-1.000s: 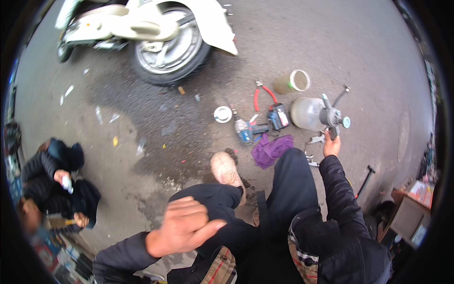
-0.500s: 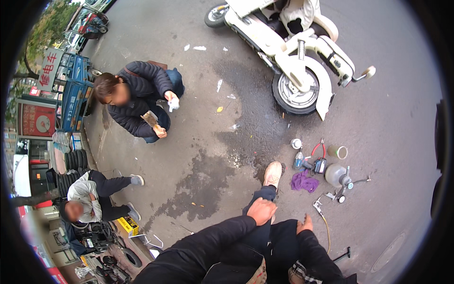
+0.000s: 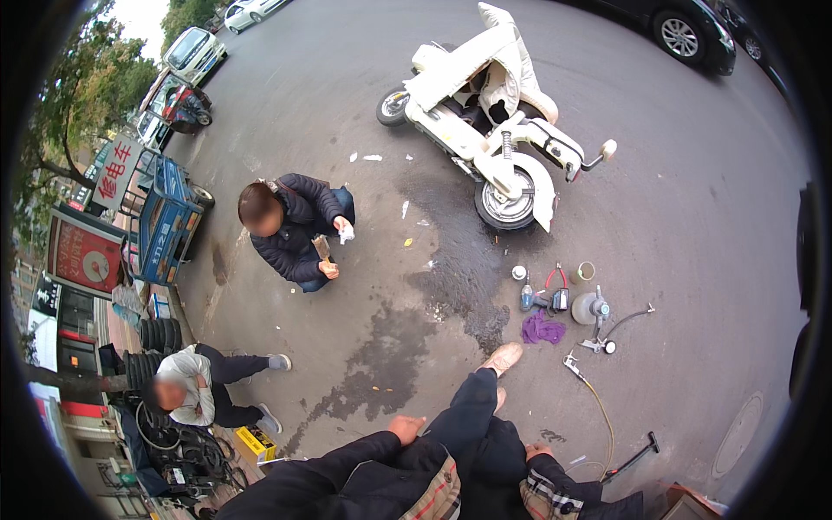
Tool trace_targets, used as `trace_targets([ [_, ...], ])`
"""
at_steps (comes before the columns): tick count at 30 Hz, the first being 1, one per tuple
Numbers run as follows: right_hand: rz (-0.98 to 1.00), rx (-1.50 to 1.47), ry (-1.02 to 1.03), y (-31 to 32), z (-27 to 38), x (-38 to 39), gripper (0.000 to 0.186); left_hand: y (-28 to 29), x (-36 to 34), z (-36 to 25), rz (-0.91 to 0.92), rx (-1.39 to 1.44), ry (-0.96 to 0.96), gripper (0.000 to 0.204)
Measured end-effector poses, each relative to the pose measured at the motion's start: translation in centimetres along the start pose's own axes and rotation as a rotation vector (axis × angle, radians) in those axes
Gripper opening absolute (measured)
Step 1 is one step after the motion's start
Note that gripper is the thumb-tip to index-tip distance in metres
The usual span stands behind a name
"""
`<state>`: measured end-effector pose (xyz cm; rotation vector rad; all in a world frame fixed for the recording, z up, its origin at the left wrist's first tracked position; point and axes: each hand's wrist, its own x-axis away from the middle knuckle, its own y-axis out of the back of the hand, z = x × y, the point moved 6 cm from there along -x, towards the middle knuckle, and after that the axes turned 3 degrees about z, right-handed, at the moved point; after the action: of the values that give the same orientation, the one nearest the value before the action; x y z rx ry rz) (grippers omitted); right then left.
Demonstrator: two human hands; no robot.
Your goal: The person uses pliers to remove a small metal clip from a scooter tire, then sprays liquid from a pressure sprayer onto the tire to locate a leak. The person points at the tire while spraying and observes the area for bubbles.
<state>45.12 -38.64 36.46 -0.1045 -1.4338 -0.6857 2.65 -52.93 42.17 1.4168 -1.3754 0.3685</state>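
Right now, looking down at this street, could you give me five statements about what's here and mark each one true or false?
1. A crumpled purple cloth lies on the grey asphalt. True.
2. The person's right hand holds the translucent plastic pump bottle. False: the bottle is on the asphalt, apart from that hand.
3. The red-handled pliers lie nearer the white scooter than the cloth does. True.
4. The thin yellow hose lies left of the cloth in the picture. False: it lies to the right.
5. The crouching person in the dark padded jacket holds something white. True.
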Motion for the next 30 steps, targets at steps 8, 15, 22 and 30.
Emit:
trace_targets([
  [8, -0.203, -0.121, -0.173, -0.5, -7.4, 3.1, 0.031, 0.9, -0.4, -7.2, -0.04, 0.26, -0.071, 0.051],
  [15, -0.231, -0.368, -0.246, -6.0, -13.1, 8.7, 0.044, -1.1, -5.8, -18.1, 0.144, 0.058, -0.326, 0.069],
  [22, -0.251, -0.914, -0.464, -18.2, -20.3, 12.9, 0.049, -7.0, -7.4, -24.9, 0.208, -0.952, -0.949, 0.048],
  [30, -0.493, -1.345, -0.447, -29.3, -33.2, 15.9, 0.027, -17.7, 1.1, -24.6, 0.16, -0.663, -0.573, 0.042],
])
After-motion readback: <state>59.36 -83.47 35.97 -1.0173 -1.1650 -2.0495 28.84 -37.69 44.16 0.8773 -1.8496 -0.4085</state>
